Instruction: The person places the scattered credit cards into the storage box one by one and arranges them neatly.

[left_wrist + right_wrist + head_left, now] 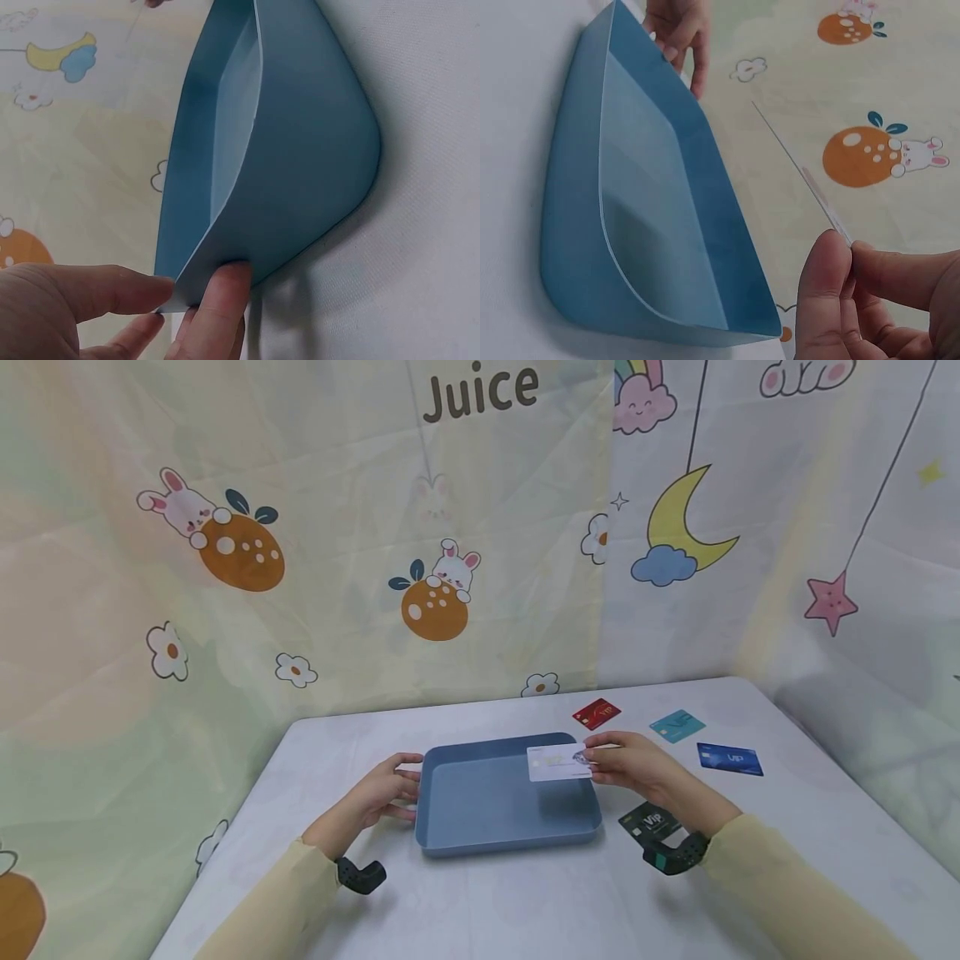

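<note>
A white card is pinched between the thumb and fingers of my right hand. It hangs over the right part of a blue-grey rectangular tray. In the right wrist view the card appears nearly edge-on, apart from the tray, and a shadow falls on the tray floor. My left hand rests against the tray's left side. Its fingertips touch the outer wall near the rim of the tray in the left wrist view. Inside the tray no card is visible.
To the right of the tray lie a red card, a teal card and a blue card. A dark VIP card lies under the right forearm, partly hidden. A printed curtain stands behind the white table.
</note>
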The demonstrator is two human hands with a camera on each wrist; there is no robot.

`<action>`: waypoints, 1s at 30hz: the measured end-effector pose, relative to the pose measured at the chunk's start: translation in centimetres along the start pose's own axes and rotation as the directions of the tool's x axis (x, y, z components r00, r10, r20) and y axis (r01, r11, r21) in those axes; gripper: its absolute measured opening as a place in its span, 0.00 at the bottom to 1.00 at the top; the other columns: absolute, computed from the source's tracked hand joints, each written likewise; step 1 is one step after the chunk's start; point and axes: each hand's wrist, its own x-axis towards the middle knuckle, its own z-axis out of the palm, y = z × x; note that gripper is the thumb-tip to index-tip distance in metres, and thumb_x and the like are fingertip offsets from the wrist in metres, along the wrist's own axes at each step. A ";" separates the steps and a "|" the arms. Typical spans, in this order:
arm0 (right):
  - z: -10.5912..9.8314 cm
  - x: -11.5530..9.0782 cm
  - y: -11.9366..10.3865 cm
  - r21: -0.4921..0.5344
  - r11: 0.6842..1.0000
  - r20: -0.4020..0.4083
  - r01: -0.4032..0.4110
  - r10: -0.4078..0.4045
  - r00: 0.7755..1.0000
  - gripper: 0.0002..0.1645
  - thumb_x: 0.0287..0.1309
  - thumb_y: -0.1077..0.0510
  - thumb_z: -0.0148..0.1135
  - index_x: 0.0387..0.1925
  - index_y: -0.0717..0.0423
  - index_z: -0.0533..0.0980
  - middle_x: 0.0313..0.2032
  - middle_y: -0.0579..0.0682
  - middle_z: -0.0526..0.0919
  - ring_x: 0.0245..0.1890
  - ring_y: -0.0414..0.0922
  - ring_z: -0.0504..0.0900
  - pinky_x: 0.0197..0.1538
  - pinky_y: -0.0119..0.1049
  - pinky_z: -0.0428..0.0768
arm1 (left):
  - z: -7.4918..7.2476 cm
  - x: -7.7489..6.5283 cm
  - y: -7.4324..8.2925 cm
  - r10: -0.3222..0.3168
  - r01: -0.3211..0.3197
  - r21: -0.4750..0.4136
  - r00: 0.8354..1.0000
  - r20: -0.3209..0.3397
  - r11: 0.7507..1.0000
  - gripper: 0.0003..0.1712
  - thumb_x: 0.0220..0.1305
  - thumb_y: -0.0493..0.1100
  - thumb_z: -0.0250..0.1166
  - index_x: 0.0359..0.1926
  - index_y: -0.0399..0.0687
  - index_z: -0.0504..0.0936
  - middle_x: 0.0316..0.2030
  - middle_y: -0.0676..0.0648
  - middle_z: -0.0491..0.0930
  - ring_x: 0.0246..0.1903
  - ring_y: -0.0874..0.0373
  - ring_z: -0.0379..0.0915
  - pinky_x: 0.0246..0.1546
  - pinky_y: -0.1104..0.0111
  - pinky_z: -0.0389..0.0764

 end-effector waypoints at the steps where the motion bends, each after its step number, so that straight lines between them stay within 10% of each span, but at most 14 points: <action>1: 0.1 0.0 0.0 0.000 1.000 0.002 0.001 -0.001 1.000 0.33 0.71 0.59 0.63 0.70 0.68 0.65 0.47 0.58 0.83 0.36 0.43 0.85 0.45 0.32 0.87 | 0.0 0.0 0.0 -0.001 0.001 0.001 1.000 0.000 1.000 0.39 0.65 0.29 0.62 0.75 0.48 0.64 0.63 0.33 0.74 0.46 0.46 0.83 0.36 0.56 0.89; 30: 3.8 0.9 -0.3 0.065 0.998 0.043 -0.018 0.015 0.999 0.28 0.70 0.59 0.64 0.66 0.65 0.69 0.45 0.58 0.81 0.34 0.44 0.84 0.43 0.31 0.86 | 0.1 -0.1 0.2 0.007 -0.007 0.012 1.000 0.006 1.000 0.38 0.65 0.30 0.61 0.75 0.48 0.64 0.64 0.33 0.74 0.46 0.46 0.83 0.35 0.56 0.89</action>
